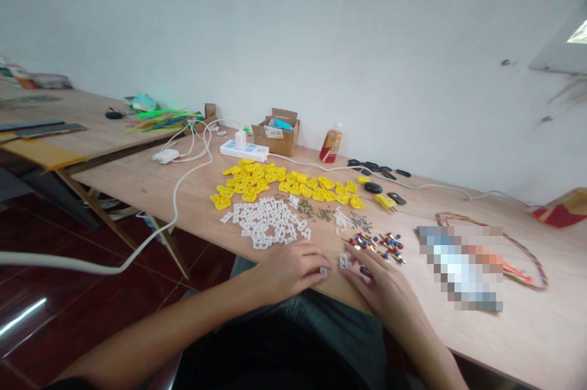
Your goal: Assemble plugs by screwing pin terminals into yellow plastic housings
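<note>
My left hand (pixel 293 268) rests at the table's near edge, its fingers closed round a small white piece (pixel 323 271) that shows at the fingertips. To its right, my right hand (pixel 378 277) has a dark, purplish item (pixel 365 271) between thumb and fingers. A white plastic part (pixel 344 261) lies by the right fingertips. Beyond my left hand spreads a pile of white plastic parts (pixel 266 222), with yellow shells (pixel 250 179) behind it. Red and blue pieces with metal pins (pixel 389 246) lie just past my right hand, near small screws (pixel 361 222).
A white power strip (pixel 244 151), a cardboard box (pixel 282 133) and a bottle (pixel 331 143) stand toward the wall. White cable (pixel 177 194) hangs over the left edge. Right of my hands are a pixelated packet (pixel 454 268) and a looped cord (pixel 527 249).
</note>
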`<action>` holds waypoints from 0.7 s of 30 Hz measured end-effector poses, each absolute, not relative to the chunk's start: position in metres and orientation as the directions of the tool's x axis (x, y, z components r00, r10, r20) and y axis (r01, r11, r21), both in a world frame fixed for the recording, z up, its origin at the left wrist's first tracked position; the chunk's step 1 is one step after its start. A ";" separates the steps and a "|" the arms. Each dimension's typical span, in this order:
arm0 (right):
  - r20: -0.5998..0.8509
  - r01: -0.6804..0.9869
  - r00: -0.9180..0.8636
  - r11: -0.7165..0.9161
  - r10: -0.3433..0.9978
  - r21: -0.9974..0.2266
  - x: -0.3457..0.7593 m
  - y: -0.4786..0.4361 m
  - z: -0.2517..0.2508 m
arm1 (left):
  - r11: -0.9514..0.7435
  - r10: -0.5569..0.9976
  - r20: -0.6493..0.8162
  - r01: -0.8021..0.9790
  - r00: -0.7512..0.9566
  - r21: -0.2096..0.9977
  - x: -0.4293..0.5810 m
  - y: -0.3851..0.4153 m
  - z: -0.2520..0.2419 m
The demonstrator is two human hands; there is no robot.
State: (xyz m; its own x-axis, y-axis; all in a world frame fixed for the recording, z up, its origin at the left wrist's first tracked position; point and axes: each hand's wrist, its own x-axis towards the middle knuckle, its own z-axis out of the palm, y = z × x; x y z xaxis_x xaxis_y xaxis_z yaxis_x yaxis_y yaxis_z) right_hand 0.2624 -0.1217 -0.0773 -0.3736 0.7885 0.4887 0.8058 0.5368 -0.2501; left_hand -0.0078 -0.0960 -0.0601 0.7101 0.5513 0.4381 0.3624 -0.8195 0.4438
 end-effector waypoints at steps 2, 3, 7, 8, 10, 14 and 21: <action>0.520 0.797 -0.347 0.538 0.781 -0.275 0.262 -0.117 -0.078 | -0.831 0.536 0.455 0.349 0.711 0.434 -0.008 -0.096 -0.062; 0.543 0.798 -0.323 0.531 0.775 -0.283 0.262 -0.114 -0.077 | -0.834 0.532 0.462 0.347 0.709 0.429 -0.008 -0.096 -0.063; 0.574 0.800 -0.249 0.500 0.780 -0.332 0.259 -0.108 -0.065 | -0.809 0.573 0.472 0.371 0.670 0.457 -0.009 -0.095 -0.067; 0.571 0.793 -0.240 0.498 0.785 -0.352 0.259 -0.107 -0.060 | -0.799 0.585 0.474 0.368 0.658 0.476 -0.010 -0.095 -0.067; 0.571 0.773 -0.220 0.498 0.791 -0.393 0.257 -0.105 -0.051 | -0.784 0.599 0.481 0.349 0.640 0.513 -0.010 -0.095 -0.069; 0.523 0.698 -0.222 0.508 0.823 -0.505 0.251 -0.100 -0.043 | -0.776 0.607 0.488 0.337 0.627 0.533 -0.011 -0.095 -0.070; 0.345 0.685 -0.355 0.493 0.869 -0.537 0.232 -0.057 -0.030 | -0.776 0.616 0.462 0.389 0.638 0.497 -0.010 -0.094 -0.068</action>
State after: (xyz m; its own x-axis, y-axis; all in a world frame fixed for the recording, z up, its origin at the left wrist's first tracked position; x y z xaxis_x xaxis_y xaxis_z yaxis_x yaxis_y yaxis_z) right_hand 0.2317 -0.0572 -0.0301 -0.3545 0.8689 0.3455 0.6847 0.4929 -0.5369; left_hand -0.0101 -0.0945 -0.0681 0.6383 0.6159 0.4617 0.3894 -0.7758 0.4965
